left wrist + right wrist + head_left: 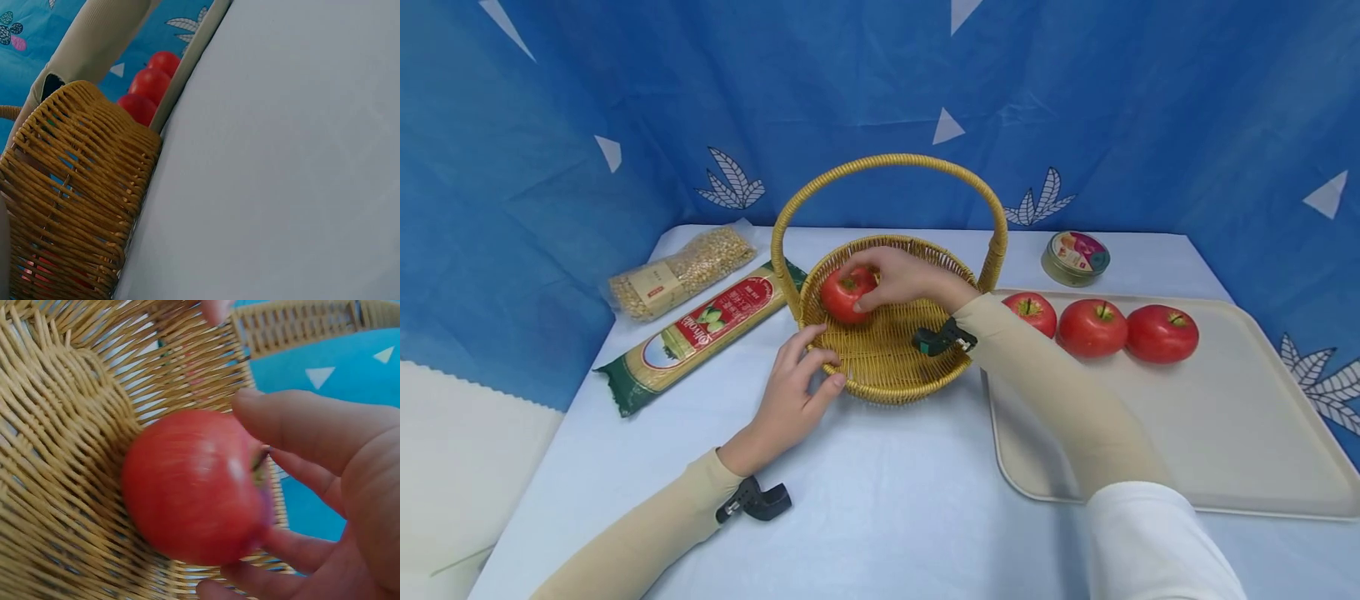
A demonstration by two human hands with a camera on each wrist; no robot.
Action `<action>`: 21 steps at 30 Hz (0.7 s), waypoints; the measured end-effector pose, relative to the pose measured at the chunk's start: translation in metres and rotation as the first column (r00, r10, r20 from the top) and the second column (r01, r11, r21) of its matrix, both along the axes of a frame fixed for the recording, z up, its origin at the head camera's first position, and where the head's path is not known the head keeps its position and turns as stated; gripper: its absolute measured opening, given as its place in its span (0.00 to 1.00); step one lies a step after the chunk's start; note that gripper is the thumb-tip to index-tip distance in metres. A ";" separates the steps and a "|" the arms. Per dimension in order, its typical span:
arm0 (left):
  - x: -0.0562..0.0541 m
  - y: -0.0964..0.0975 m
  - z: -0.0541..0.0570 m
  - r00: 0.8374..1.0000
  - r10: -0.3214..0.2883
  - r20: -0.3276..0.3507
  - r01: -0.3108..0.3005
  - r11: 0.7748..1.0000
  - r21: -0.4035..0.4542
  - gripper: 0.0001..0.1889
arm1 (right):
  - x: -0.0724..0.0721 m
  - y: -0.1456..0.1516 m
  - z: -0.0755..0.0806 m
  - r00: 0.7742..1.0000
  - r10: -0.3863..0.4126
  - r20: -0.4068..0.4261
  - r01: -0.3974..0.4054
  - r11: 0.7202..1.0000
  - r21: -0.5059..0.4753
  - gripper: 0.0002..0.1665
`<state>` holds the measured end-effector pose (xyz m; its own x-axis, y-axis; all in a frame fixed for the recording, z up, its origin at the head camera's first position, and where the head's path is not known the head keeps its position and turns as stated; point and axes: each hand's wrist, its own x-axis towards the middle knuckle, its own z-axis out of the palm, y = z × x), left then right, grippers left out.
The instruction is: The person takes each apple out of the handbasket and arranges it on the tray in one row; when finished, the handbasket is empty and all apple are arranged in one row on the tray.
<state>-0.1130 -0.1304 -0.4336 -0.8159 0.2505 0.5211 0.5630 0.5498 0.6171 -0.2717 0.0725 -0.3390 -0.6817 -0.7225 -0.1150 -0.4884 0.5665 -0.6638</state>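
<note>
A yellow woven basket (895,392) with a tall arched handle stands on the table. Inside it, at its left side, my right hand (895,277) holds a red apple (844,296) with thumb and fingers around it. Close up in the right wrist view, the apple (194,487) is against the woven wall, stem towards the palm. My left hand (790,400) rests at the basket's front left rim, fingers spread and loosely bent, with fingertips over the edge. In the left wrist view the basket's wall (81,187) hides most of what lies inside.
On the right, a beige tray (1225,433) bears three red apples (1092,328) along its back left part. Behind it stands a round tin (1076,257). Left of the basket lie a green-ended pack of noodles (700,333) and a clear bag of corn kernels (681,271).
</note>
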 end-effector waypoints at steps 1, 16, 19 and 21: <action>0.000 0.000 0.000 1.000 0.001 0.000 -0.001 1.000 0.000 0.35 | -0.001 -0.002 -0.002 1.000 -0.007 0.027 0.008 1.000 -0.015 0.30; -0.001 -0.002 0.001 1.000 0.003 0.000 -0.003 1.000 0.001 0.35 | -0.005 -0.011 -0.021 0.992 -0.066 0.110 0.077 0.992 -0.100 0.22; -0.001 -0.002 -0.002 1.000 0.003 -0.010 -0.003 1.000 0.002 0.34 | -0.003 -0.011 -0.021 0.995 -0.055 0.079 0.062 0.994 -0.094 0.20; -0.001 -0.001 -0.002 1.000 0.001 -0.016 -0.001 1.000 0.002 0.34 | -0.001 -0.009 -0.020 0.996 -0.050 0.070 0.056 0.994 -0.093 0.18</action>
